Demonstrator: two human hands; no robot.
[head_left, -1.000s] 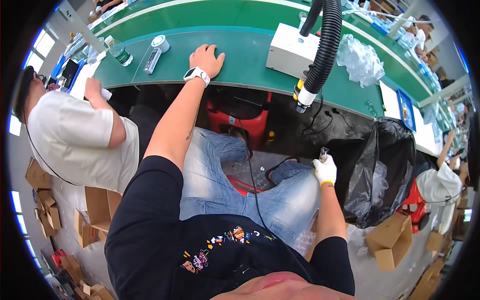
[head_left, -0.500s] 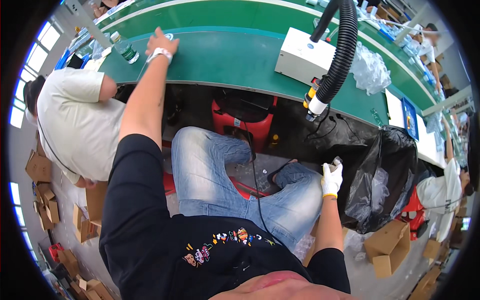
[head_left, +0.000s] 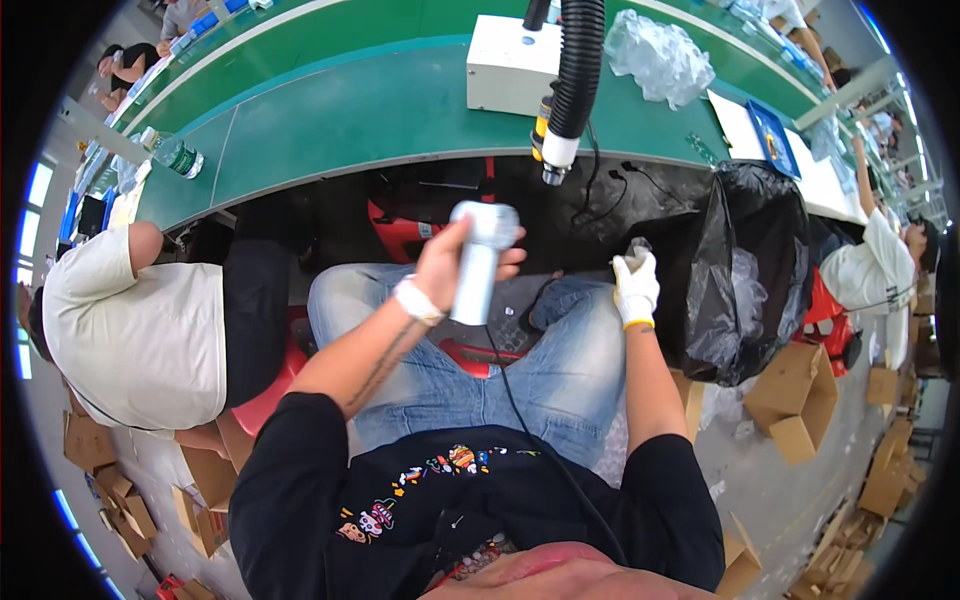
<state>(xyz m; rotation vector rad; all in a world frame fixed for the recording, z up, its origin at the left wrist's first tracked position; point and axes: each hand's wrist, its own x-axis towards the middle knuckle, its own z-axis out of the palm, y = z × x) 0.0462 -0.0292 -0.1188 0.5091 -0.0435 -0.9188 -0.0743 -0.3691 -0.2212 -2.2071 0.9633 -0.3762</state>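
Observation:
My left hand [head_left: 447, 265], bare with a white band at the wrist, is closed around a light-blue handheld device [head_left: 476, 275]. The device has a long, flat handle and a rounded, silvery head, somewhat like a handheld fan, and motion blurs it. It is held in the air above my lap, in front of the bench. My right hand [head_left: 636, 285], in a white work glove, is closed near my right knee, beside a black plastic bag [head_left: 735, 290]. A small greyish piece [head_left: 640, 244] pokes out at its fingertips, too small to name.
A green workbench [head_left: 330, 130] runs across the front, bearing a white box [head_left: 510, 65], crumpled clear plastic [head_left: 660, 60] and a bottle [head_left: 175, 155]. A black corrugated hose [head_left: 578, 70] hangs over its edge. A co-worker [head_left: 140, 330] sits at left. Cardboard boxes [head_left: 795, 400] stand on the floor.
My left hand has come back from the far left of the bench to above my lap, now with the light-blue device in it. The right hand stays closed near the knee. The view has shifted.

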